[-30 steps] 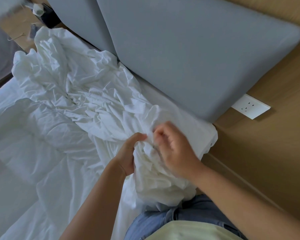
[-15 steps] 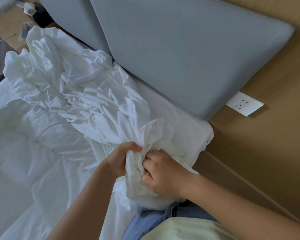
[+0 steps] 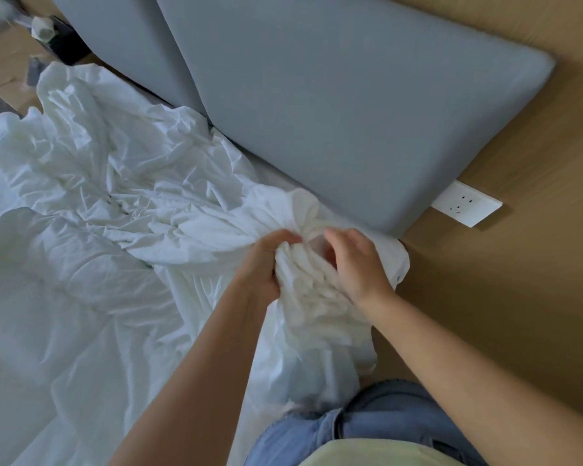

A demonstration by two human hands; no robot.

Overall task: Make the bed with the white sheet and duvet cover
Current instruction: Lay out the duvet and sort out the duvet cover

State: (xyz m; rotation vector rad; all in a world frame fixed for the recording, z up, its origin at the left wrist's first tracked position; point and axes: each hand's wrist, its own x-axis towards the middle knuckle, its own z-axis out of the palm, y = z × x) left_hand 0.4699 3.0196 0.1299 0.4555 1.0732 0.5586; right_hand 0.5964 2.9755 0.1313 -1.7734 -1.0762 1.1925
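Your left hand (image 3: 266,264) is fisted tight on the bunched white cloth (image 3: 312,287); sheet or cover, unclear. Your right hand (image 3: 359,264), at its 3 o'clock, has its fingers half uncurled; I can't tell if it pinches. Likely you're feeding along for a corner. The rest trails to 10 o'clock under the grey headboard (image 3: 350,112). Half a second ago your right was clenched, both hands lower.

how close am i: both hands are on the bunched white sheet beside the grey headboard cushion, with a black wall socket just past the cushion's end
Close, but the wall socket is white, not black, as the head view shows. The rest holds: the left hand and right hand are on the bunched white sheet beside the grey headboard cushion, and the socket sits just past its end.
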